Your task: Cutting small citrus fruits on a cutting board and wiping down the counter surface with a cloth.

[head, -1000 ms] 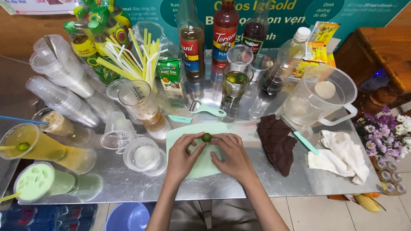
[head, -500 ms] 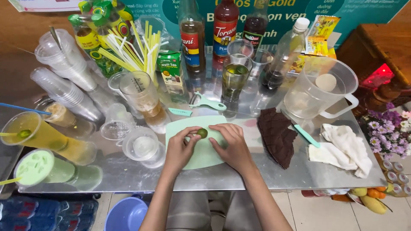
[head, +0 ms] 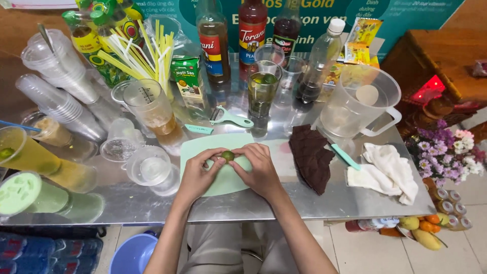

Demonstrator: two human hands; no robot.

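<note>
Steel counter (head: 284, 203), cluttered with drinks gear. Left hand (head: 197, 175) and right hand (head: 260, 170) meet over a pale green cutting board (head: 223, 144), fingertips of both pinching a small green lime (head: 228, 156) between them, just above the board. Peeler (head: 231, 118) lies beyond the fingers; brown cloth (head: 309, 156) right of the right hand, clear cup (head: 149, 170) left of the left.

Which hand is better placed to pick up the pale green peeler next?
Probably the right hand. The pale green plastic peeler lies beyond the light green cutting board, nearer that hand. The left hand sits further left; both pinch the small round green fruit, so the left could keep it.
</note>
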